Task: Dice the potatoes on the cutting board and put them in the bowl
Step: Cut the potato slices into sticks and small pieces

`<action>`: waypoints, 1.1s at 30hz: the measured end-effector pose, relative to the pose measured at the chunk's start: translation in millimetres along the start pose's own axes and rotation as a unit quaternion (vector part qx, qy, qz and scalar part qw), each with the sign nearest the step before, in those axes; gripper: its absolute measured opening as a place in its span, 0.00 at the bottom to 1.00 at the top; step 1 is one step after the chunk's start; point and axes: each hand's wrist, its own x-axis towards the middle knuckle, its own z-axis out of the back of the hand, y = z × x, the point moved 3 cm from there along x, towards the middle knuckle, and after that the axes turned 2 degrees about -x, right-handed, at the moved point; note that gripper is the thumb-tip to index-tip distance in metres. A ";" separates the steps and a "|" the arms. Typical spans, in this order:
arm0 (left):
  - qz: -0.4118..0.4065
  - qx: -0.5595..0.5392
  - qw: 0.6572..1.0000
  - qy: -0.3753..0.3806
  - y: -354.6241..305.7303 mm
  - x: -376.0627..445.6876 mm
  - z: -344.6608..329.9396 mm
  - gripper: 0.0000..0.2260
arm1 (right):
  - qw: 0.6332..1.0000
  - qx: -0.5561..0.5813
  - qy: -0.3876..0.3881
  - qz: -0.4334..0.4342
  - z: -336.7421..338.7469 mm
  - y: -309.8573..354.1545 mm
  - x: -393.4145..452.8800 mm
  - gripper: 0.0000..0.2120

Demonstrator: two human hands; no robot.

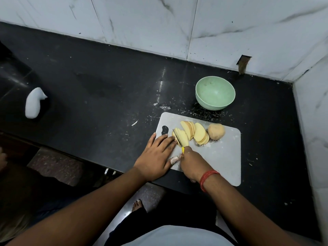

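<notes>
Our right hand [190, 161] is gripping the knife [178, 139], its blade lying in the potato slices [190, 132] on the cutting board [223, 157]. Our left hand [156, 157] is pressing flat, fingers straight, over the board's left edge. The bowl [215, 93] is sitting just beyond on the tabletop [106, 82], near the corner walls.

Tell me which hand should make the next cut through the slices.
Right. The right hand already grips the knife, its blade lying across the near slices. The left hand lies flat on the board, fingertips at those slices, likely best steadying them.
</notes>
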 end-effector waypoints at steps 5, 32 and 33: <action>0.003 -0.007 1.000 0.005 1.2 0.1 -1.3 0.27 | 1.000 -0.012 -0.002 0.002 -2.3 0.5 1.1 0.15; 0.025 0.002 0.999 0.033 1.9 2.4 0.8 0.26 | 0.979 -0.185 0.072 0.047 5.5 8.1 9.4 0.24; 0.025 0.005 0.999 0.034 1.7 2.6 0.7 0.26 | 0.948 -0.292 0.105 0.069 6.0 13.0 4.6 0.30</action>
